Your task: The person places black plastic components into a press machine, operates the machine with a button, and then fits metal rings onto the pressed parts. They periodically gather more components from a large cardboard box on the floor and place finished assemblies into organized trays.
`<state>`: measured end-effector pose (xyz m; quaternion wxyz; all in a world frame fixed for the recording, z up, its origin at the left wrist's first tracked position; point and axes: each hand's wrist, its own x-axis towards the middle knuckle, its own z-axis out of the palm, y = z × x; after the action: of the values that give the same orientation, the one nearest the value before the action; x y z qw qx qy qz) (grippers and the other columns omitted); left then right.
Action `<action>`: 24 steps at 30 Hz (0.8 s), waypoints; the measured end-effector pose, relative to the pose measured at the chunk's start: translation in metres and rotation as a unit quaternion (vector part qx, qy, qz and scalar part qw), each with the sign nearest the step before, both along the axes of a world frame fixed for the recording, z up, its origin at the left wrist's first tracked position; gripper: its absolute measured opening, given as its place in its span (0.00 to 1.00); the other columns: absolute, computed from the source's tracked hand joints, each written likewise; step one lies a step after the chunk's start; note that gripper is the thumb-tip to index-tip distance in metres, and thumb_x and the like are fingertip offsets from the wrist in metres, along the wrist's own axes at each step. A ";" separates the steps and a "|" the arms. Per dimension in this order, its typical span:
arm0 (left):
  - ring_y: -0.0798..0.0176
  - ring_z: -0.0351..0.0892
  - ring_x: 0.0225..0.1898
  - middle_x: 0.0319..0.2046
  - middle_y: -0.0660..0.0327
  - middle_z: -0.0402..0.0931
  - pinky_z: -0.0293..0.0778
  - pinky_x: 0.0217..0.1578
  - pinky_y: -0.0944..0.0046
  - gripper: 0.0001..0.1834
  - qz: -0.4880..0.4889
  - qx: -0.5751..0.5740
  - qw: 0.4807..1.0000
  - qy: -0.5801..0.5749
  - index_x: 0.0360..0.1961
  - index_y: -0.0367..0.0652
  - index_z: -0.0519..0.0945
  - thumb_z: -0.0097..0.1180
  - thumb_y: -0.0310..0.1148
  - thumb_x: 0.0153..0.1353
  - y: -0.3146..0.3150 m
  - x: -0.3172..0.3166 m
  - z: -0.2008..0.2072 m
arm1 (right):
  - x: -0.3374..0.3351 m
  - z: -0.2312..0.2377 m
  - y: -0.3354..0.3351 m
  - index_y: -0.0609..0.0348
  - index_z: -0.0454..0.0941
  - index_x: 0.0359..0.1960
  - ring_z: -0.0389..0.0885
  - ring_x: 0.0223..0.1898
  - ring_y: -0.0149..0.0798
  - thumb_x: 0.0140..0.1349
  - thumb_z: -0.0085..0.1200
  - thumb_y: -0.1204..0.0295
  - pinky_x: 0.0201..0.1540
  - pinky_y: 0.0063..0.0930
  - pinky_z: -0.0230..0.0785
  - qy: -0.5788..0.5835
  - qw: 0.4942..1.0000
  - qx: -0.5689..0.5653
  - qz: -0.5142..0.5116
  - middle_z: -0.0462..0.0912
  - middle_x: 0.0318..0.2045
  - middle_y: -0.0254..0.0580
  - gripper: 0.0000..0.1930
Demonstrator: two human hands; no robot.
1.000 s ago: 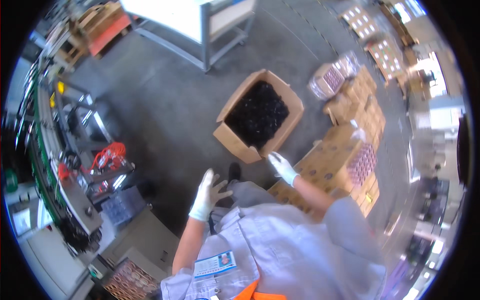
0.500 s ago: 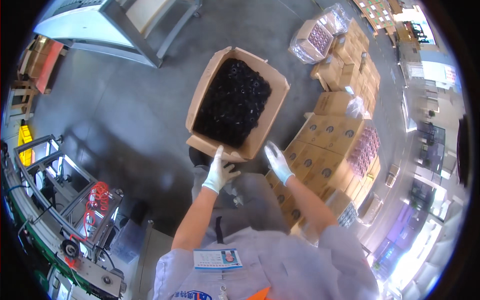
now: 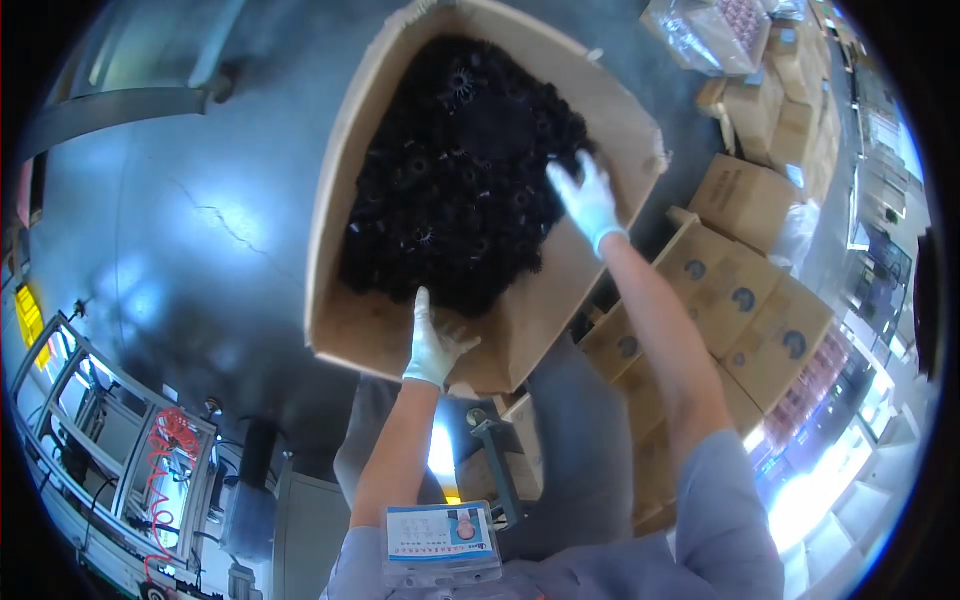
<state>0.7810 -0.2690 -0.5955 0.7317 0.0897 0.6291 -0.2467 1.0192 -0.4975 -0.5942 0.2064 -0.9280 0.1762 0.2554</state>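
A large open-topped cardboard box (image 3: 330, 235) fills the view ahead of me, heaped with small black round parts (image 3: 470, 170) that have toothed or spiky rims. My left hand (image 3: 436, 343), in a white glove, is open over the near wall of the box, its fingers apart and the thumb side toward the heap. My right hand (image 3: 587, 195), gloved too, is open over the right edge of the heap with its fingers spread. Neither hand has a part in it; whether the fingertips touch the parts I cannot tell.
Stacked closed cartons (image 3: 735, 285) stand close on the right, with more boxes (image 3: 760, 105) and a plastic-wrapped open carton (image 3: 705, 35) farther back. At lower left is a metal frame (image 3: 95, 410) with a red coiled hose (image 3: 172, 440). Grey floor (image 3: 200, 220) lies left of the box.
The box now looms larger and nearer. My right hand has moved from outside its near right corner to over the parts; my left hand has come over the near wall.
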 end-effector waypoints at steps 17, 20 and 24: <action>0.52 0.60 0.72 0.71 0.66 0.65 0.44 0.70 0.32 0.48 0.030 0.068 0.997 0.033 0.72 0.66 0.65 0.52 0.77 0.55 -0.086 0.048 -0.137 | -0.017 -0.119 -0.029 0.49 0.73 0.65 0.73 0.59 0.64 0.50 0.71 0.44 0.64 0.48 0.66 0.012 0.998 -0.010 0.068 0.73 0.56 0.67 0.42; 0.51 0.66 0.68 0.68 0.63 0.69 0.51 0.66 0.30 0.47 -0.019 0.077 0.994 0.074 0.71 0.59 0.67 0.53 0.75 0.57 -0.089 0.058 -0.125 | -0.038 -0.118 -0.046 0.47 0.73 0.65 0.68 0.66 0.65 0.51 0.69 0.41 0.69 0.47 0.61 0.086 0.991 0.097 0.038 0.70 0.63 0.69 0.42; 0.48 0.66 0.69 0.69 0.61 0.68 0.53 0.66 0.30 0.45 0.035 0.023 0.999 0.034 0.69 0.53 0.71 0.50 0.73 0.60 -0.075 0.045 -0.127 | -0.044 -0.104 0.002 0.47 0.65 0.73 0.64 0.70 0.66 0.52 0.65 0.36 0.72 0.47 0.58 0.172 0.980 0.029 0.092 0.61 0.69 0.71 0.50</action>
<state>0.8261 -0.3441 -0.7228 0.7157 0.0763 0.6619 -0.2093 0.9748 -0.4959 -0.6987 0.1753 -0.8763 0.1158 0.4336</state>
